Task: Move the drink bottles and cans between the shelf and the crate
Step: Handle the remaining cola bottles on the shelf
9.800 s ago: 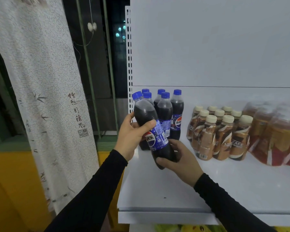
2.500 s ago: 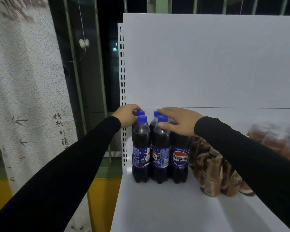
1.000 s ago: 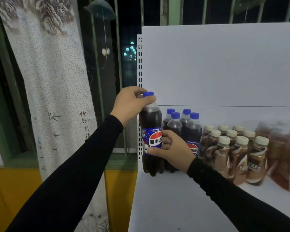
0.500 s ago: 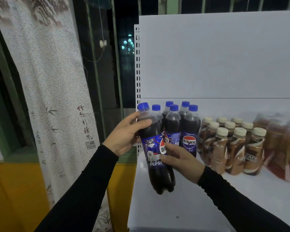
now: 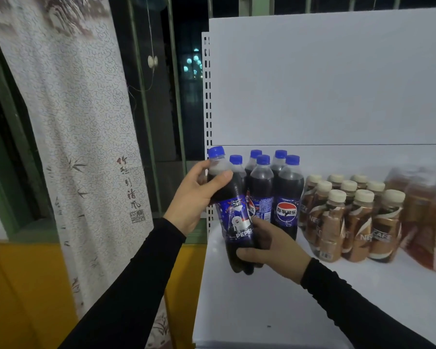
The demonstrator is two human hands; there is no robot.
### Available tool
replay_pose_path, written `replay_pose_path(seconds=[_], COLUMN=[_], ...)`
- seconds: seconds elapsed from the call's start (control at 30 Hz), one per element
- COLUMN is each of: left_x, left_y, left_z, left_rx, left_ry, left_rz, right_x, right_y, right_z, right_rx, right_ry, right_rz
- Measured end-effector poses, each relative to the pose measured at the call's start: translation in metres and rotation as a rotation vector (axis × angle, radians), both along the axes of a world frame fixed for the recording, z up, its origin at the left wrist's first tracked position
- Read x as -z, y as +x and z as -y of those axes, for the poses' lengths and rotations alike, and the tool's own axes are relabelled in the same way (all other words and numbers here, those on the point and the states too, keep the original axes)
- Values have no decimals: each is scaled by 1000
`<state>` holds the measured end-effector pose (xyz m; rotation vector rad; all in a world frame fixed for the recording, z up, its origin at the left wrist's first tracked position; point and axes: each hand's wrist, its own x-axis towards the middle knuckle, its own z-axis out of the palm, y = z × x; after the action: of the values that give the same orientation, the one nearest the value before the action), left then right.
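Since half a second ago, when I had the cola bottle point(image 5: 233, 212) a little higher with my right hand point(image 5: 272, 248) at its label, the bottle has sunk and that hand has slid to the base, so I judge I am lifting it off the shelf point(image 5: 275, 306) toward the crate, which is out of view. My left hand point(image 5: 196, 197) wraps the bottle's shoulder, thumb across the front just under the blue cap, fingers curled behind. My right hand cups the bottom from the right, fingers curled round the dark base. The bottle leans, cap to the left, base just above the shelf near its left edge. Directly behind my hands stand five more cola bottles point(image 5: 275, 192), upright and close together. Right of my right hand is a cluster of coffee bottles point(image 5: 350, 222), then blurred wrapped packs point(image 5: 428, 217) further right.
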<state>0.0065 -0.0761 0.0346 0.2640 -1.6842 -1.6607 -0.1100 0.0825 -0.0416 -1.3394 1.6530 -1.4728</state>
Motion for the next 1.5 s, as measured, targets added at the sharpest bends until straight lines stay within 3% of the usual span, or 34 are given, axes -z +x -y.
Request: replay_pose_path(seconds=[0.1,0.23,0.37,0.43,0.6,0.8,0.87,0.97,1.03,1.17,1.33,1.4,1.5], left_x=[2,6,9,8,7,11,12,13,11,8,6,7,10], left_y=[-1,-4,-9,-11,-9,-6,-6,-8,-9,-9,-7,-8,-10], left_z=[3,0,0,-2,-2,-1,-3,-8,-10,-9,-6,-7,-8], left_rx=[95,67,-22,-71,-43,32,-7,-78,-104,-72,-7,-26,-68], left_ry=[31,62,85,60,3,133,132,95,45,3,97,114,133], left_rz=[32,17,-43,-59,3,-4,-32,-83,-78,-14,-6,-29,-74], right_x=[-3,-3,-9,-10,-6,-4,-6,-11,-10,-6,-3,-4,-7], right_y=[1,2,6,5,1,-3,-1,5,5,1,-4,-3,1], right_z=[-5,-6,-5,-3,-7,-9,-10,-10,-8,-10,-14,-15,-14], right_rx=[-84,-126,-32,29,35,-66,-51,48,102,116,-19,-34,22], right_ry=[10,43,79,29,-49,-19,-18,14,-27,-101,-92,-70,-42], right_rz=[78,159,-54,-67,149,371,317,8,-62,95,395,373,139])
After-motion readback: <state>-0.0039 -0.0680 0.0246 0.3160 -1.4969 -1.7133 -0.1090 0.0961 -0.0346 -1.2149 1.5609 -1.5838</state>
